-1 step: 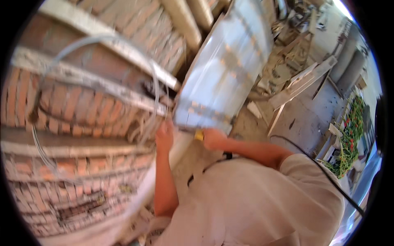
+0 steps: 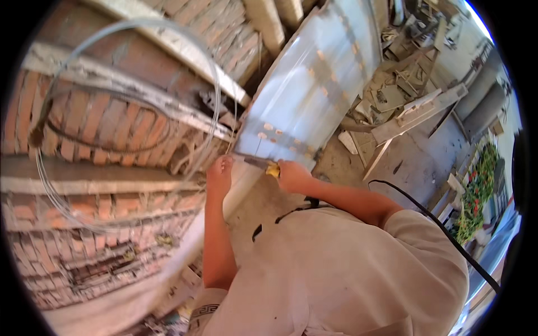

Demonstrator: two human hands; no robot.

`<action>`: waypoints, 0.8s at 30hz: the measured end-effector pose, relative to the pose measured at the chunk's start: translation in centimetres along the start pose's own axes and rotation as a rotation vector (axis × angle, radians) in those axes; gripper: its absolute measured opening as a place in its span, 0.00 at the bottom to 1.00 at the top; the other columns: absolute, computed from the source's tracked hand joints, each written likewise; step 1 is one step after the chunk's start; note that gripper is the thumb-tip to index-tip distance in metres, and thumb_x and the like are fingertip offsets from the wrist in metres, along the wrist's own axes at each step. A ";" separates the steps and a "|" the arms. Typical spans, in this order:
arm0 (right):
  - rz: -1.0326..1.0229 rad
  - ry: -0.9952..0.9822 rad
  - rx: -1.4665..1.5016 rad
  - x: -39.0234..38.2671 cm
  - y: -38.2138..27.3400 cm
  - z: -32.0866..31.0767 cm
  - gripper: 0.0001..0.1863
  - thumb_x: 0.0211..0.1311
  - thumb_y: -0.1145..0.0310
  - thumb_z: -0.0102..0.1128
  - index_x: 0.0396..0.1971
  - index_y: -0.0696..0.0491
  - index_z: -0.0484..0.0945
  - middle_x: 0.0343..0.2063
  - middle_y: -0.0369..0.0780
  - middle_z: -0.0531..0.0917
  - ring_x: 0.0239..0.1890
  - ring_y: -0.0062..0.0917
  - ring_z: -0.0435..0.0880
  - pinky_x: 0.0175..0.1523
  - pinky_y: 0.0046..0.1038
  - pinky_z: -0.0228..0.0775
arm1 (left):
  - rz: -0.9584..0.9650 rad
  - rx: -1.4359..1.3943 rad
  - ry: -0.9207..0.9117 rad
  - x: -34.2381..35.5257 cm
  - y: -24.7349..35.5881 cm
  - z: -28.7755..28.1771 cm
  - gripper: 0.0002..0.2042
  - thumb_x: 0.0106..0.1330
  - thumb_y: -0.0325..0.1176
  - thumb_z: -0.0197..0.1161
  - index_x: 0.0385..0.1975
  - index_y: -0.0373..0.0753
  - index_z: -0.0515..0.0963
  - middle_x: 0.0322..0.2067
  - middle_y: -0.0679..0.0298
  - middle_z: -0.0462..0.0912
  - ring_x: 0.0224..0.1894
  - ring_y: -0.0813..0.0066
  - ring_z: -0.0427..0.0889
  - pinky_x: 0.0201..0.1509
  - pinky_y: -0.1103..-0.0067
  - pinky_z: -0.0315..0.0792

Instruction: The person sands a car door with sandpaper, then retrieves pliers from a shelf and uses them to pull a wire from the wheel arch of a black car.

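Note:
My right hand is closed around the yellow grips of pliers, whose dark jaws point left toward my other hand. My left hand is raised with its fingers pinched together. A thin wire runs down to those fingertips, beside the lower corner of a shiny bluish-white sheet panel. At the left hangs a large loose coil of pale wire, looping in front of the brickwork. Whether the wire at my fingers belongs to that coil is hard to make out.
Rough brickwork with pale wooden beams fills the left side. Scrap wood and rubble lie beyond the panel, near a propped plank. A black cable crosses at right, by green plants with red spots.
The whole view has shifted, so the brickwork and panel sit higher in it. The pliers' jaws now show plainly beside my left hand. Both hands keep their grip.

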State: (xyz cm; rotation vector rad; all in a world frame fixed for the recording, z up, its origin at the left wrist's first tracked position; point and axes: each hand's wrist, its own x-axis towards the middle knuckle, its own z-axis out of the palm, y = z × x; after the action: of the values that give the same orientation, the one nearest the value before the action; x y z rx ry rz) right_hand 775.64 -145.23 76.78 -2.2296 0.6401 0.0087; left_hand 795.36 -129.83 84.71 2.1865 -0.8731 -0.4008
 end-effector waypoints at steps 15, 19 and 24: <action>-0.224 0.142 -0.089 -1.4 -3.4 -0.4 0.22 0.56 0.68 0.65 0.47 0.61 0.70 0.43 0.50 0.79 0.48 0.45 0.80 0.53 0.43 0.73 | -0.027 -0.082 0.036 -5.8 -1.6 1.7 0.08 0.71 0.28 0.59 0.42 0.34 0.82 0.34 0.58 0.87 0.32 0.68 0.84 0.40 0.76 0.76; -0.212 0.116 -0.062 -1.7 -3.8 -0.7 0.27 0.63 0.61 0.64 0.55 0.62 0.69 0.45 0.51 0.77 0.51 0.46 0.78 0.55 0.42 0.71 | -0.005 -0.090 0.090 -6.1 -1.0 1.5 0.07 0.70 0.27 0.60 0.42 0.35 0.82 0.34 0.58 0.87 0.32 0.68 0.85 0.39 0.76 0.76; -0.184 0.076 0.071 -1.9 -4.5 -0.5 0.27 0.68 0.59 0.60 0.57 0.63 0.68 0.45 0.52 0.78 0.51 0.48 0.78 0.55 0.43 0.70 | 0.005 -0.058 0.106 -6.0 -0.2 1.4 0.06 0.70 0.27 0.60 0.41 0.35 0.83 0.33 0.58 0.86 0.31 0.69 0.84 0.38 0.76 0.76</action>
State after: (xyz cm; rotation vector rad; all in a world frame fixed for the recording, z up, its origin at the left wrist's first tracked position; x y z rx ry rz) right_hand 775.93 -142.28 80.62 -2.2202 0.4657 -0.1894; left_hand 790.43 -126.32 83.66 2.1320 -0.7990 -0.3008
